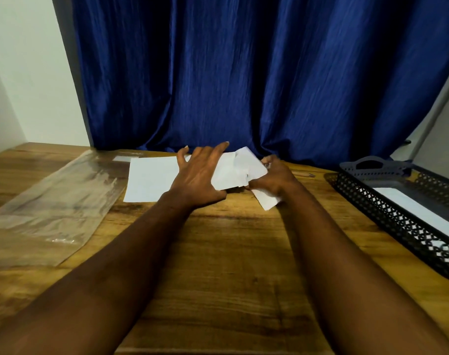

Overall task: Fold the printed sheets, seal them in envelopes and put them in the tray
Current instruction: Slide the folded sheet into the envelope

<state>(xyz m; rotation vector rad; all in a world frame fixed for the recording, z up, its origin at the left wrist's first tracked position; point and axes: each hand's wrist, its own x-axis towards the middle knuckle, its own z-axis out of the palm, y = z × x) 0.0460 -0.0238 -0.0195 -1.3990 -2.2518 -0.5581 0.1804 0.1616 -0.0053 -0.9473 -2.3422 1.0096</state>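
Wooden worktop (218,252) before blue curtain (244,73): left hand (197,178), fingers spread, steadies envelope (228,172), seemingly so right hand's (277,175) pinching grip can feed sheet (268,201) in.

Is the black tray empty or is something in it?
Not empty. A flat white paper lies inside the tray; cannot tell whether it is an envelope.

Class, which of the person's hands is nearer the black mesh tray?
Right. The right hand grips paper left of the tray; the left hand lies farther left.
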